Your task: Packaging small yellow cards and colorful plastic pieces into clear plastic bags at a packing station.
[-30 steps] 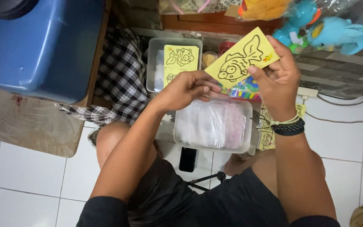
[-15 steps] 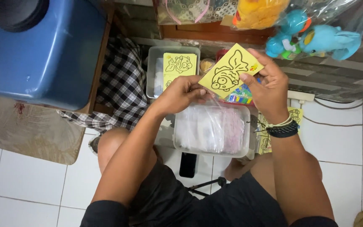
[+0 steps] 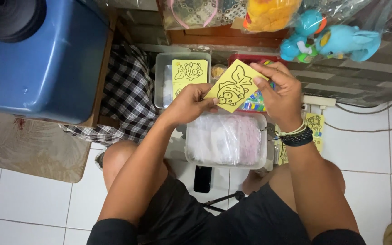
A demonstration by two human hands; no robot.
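A yellow card with a black outline drawing of a fish (image 3: 233,86) is held between both hands, tilted, above the floor. My left hand (image 3: 190,103) pinches its lower left edge. My right hand (image 3: 280,93), with dark and pale bands at the wrist, grips its upper right corner. Just below the card lies a clear plastic box (image 3: 226,139) filled with clear plastic sleeves. Behind the left hand a grey tray (image 3: 163,75) holds more yellow cards (image 3: 188,72) with a similar drawing.
A big blue tub (image 3: 41,59) stands at upper left, a checked cloth (image 3: 125,95) beside it. Bagged plush toys (image 3: 332,38) hang at upper right. A dark phone (image 3: 202,178) lies on the white tiles between my knees. More yellow cards (image 3: 315,124) lie by my right wrist.
Both hands have lowered the fish card toward the clear box, and the card has turned a little. The view has shifted slightly.
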